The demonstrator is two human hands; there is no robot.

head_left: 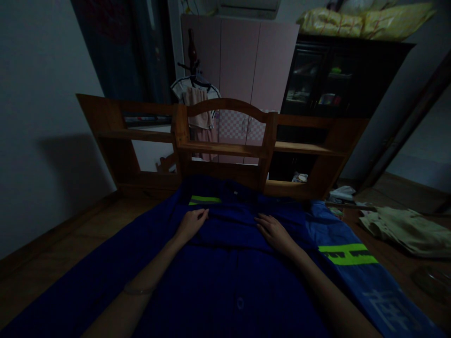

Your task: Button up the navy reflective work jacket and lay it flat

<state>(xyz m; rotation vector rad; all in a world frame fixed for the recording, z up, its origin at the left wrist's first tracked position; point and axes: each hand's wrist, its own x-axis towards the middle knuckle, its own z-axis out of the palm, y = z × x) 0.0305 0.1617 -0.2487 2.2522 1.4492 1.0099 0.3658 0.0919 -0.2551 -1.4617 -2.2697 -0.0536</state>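
Observation:
A dark blue work jacket (225, 267) with a yellow-green stripe (205, 200) lies spread out in front of me, its upper end by the wooden headboard. On its upper left part, below the stripe, my left hand (192, 224) is closed, thumb and fingers drawn together at the cloth. My right hand (273, 230) rests on the cloth at the upper right with its fingers stretched and slightly apart. To the right is a lighter blue cloth (348, 267) with a yellow-green band and white lettering.
A wooden headboard (225, 149) with open shelves stands across the far side. At the right lie pale folded clothes (408, 230) and a clear, rounded object (431, 281). Beyond are a pink wardrobe (239, 61), a dark cabinet (338, 84) and a hung shirt (181, 87).

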